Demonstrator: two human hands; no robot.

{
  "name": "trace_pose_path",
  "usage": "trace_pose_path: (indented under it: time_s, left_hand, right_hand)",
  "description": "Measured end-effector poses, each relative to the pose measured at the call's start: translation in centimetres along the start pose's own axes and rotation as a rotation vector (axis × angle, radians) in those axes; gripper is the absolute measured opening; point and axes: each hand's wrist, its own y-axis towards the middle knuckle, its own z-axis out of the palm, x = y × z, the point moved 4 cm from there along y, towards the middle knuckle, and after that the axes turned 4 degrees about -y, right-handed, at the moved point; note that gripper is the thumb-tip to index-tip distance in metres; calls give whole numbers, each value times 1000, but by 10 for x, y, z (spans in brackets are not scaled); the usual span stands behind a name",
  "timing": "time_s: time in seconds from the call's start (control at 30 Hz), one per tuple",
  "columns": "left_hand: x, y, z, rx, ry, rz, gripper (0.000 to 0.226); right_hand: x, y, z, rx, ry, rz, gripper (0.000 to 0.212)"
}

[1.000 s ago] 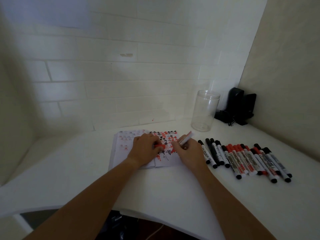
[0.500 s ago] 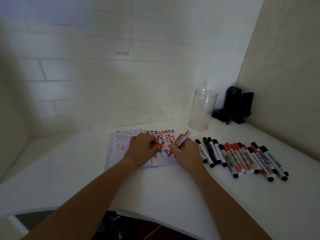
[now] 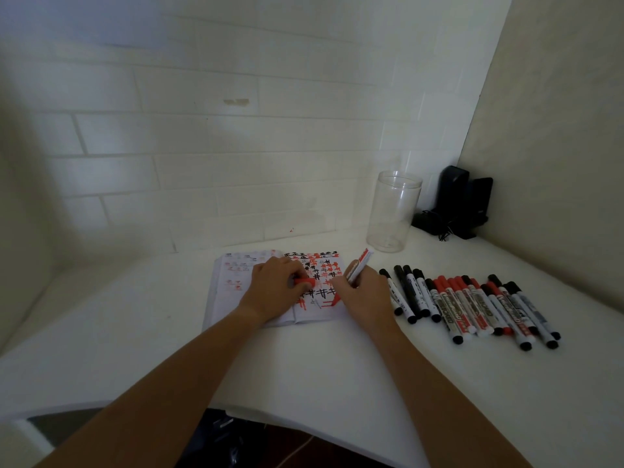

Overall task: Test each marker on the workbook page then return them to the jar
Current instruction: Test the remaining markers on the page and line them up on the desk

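Right hand (image 3: 366, 295) grips red marker (image 3: 358, 266), tip down on workbook (image 3: 270, 288). Left hand (image 3: 275, 288) pinches red cap (image 3: 304, 283) just beside it. Jar (image 3: 393, 212) stands beyond right grip.

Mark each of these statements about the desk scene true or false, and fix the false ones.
1. The jar has markers in it. False: it looks empty.
2. The right hand holds a marker over the workbook. True.
3. The left hand lies flat and holds nothing. False: it grips a red cap.
4. A row of markers lies on the desk, right of the workbook. True.
5. All the loose markers have black caps. False: some caps are red.
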Motion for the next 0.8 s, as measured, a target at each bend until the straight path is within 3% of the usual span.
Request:
trace_pose_path:
  time_s: [0.4,0.57,0.8]
  left_hand:
    - [-1,-1,0,-8,-17,24,17]
    - [-1,-1,-1,-7,-17,25,15]
    - [0,0,0,-7,-29,43,19]
  right_hand:
    - [3,-2,1,52,3,-11,32]
    - [-3,1,-2,-22,47,11,28]
    - [1,0,0,48,21,1,35]
